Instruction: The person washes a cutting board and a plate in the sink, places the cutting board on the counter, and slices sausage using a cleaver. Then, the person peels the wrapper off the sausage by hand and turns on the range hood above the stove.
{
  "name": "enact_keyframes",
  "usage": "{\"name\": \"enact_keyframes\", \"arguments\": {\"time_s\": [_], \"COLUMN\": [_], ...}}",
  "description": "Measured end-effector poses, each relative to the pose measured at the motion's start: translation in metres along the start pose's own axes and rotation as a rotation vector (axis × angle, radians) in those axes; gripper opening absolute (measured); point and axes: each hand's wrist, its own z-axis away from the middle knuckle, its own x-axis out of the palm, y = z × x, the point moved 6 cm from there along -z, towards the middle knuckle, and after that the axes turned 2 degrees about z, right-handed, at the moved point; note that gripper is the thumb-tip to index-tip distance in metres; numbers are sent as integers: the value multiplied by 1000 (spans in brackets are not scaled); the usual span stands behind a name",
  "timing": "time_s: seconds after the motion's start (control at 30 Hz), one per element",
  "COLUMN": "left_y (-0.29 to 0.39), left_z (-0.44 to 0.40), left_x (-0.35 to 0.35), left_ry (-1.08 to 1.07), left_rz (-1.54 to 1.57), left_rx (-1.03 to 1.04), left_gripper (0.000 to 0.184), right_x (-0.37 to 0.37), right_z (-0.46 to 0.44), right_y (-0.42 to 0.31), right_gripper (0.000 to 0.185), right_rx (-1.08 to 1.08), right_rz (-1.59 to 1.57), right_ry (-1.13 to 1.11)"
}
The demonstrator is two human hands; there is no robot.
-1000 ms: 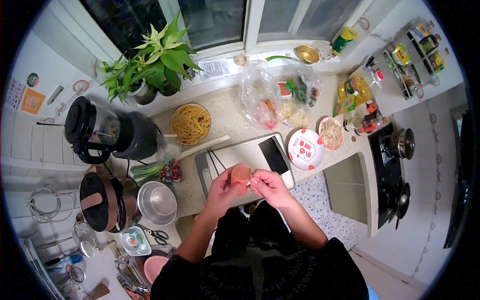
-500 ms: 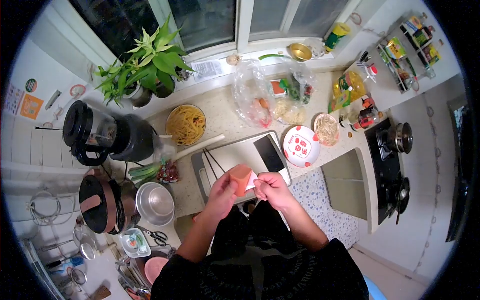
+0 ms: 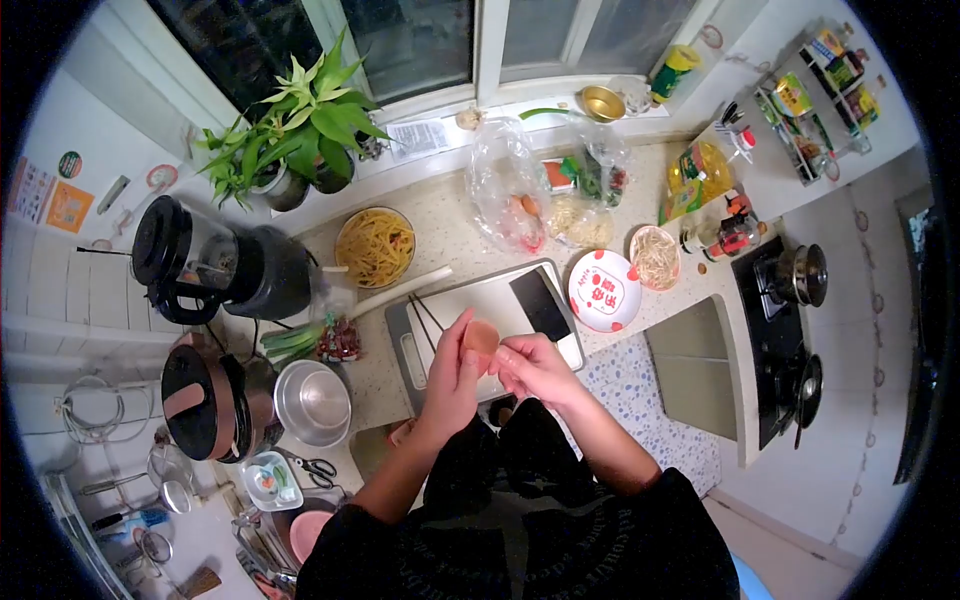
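Observation:
A thick pinkish-orange piece of ham sausage (image 3: 481,337) is held over the near edge of the cutting board, its round end turned up toward me. My left hand (image 3: 452,385) wraps it from the left, fingers and thumb closed. My right hand (image 3: 537,368) pinches at its lower right side, and those fingertips are partly hidden. Beneath lies the white cutting board (image 3: 472,311) with a grey rim. Dark chopsticks (image 3: 427,313) rest on the board's left part, and a black flat rectangle (image 3: 538,306) is at its right.
A bowl of yellow strips (image 3: 374,248), a leek (image 3: 405,290) and a metal basin (image 3: 312,403) are on the left. Behind the board lie plastic bags (image 3: 505,190). A white plate (image 3: 604,291) and a bowl of pale shreds (image 3: 655,258) stand right, before the stove (image 3: 775,340).
The ham sausage has tipped so its round end faces up. The white strip between it and my right hand no longer shows. My right hand has moved slightly left, closer under the sausage.

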Motion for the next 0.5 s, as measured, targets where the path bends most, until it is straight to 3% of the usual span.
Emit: {"name": "enact_keyframes", "arguments": {"time_s": [0.2, 0.33, 0.5], "left_y": [1, -14, -11], "left_z": [0, 0, -2], "left_x": [-4, -5, -7], "left_ry": [7, 43, 64], "left_rz": [-133, 24, -164], "left_rx": [77, 39, 114], "left_gripper": [46, 45, 39], "right_x": [0, 3, 13], "right_z": [-2, 1, -1], "right_y": [5, 5, 1], "right_gripper": [30, 23, 20], "right_rx": [75, 115, -17], "right_rz": [-115, -119, -97], "right_ry": [21, -51, -86]}}
